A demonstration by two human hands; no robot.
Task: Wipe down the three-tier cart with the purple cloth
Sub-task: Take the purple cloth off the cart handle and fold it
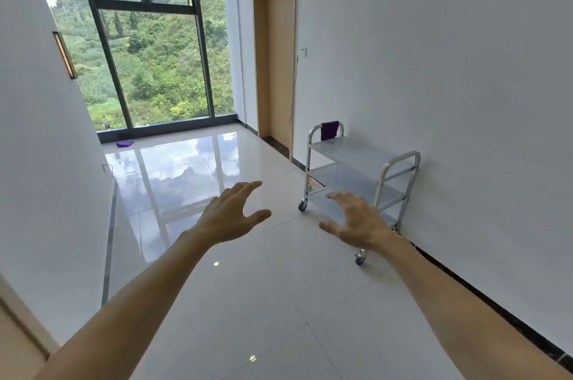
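A three-tier metal cart (356, 153) on castors stands against the right wall, some way ahead of me. A purple cloth (329, 130) hangs over its far handle. My left hand (231, 216) is stretched out in front with fingers spread and holds nothing. My right hand (356, 221) is also spread and empty, held in the air in front of the cart's lower shelves, clear of the cart.
Glossy white floor tiles (248, 302) stretch ahead to a tall window (148, 47). A second purple cloth (124, 144) lies on the floor near the window. A wooden door (279, 66) is set in the right wall beyond the cart. White wall on the left.
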